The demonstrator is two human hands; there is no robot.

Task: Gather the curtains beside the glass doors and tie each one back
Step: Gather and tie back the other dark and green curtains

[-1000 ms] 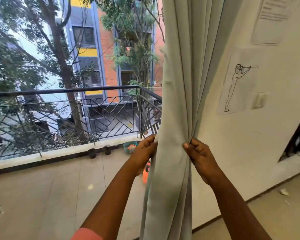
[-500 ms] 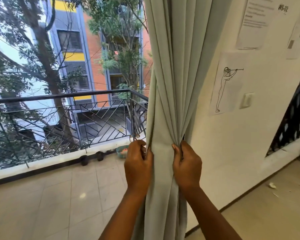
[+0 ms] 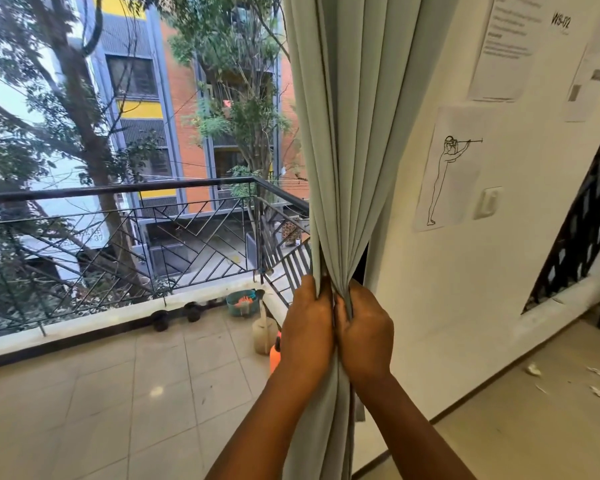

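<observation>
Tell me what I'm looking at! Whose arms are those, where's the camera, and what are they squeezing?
The camera sits on a person's head and looks forward and down, so you see that person's own arms. The left hand and the right hand are side by side, both gripping a pale green curtain and bunching it into one thick bundle. Beside it is a white wall with a drawing of a figure taped up. Through the glass you see a balcony railing and trees. No tie is visible yet.

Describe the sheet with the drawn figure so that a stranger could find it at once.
Start at the white wall right of the grey curtain. Several papers hang there; the sheet with the drawn figure is the lowest, just left of the light switch. Only it shows an outlined standing person; the others carry text.
</observation>
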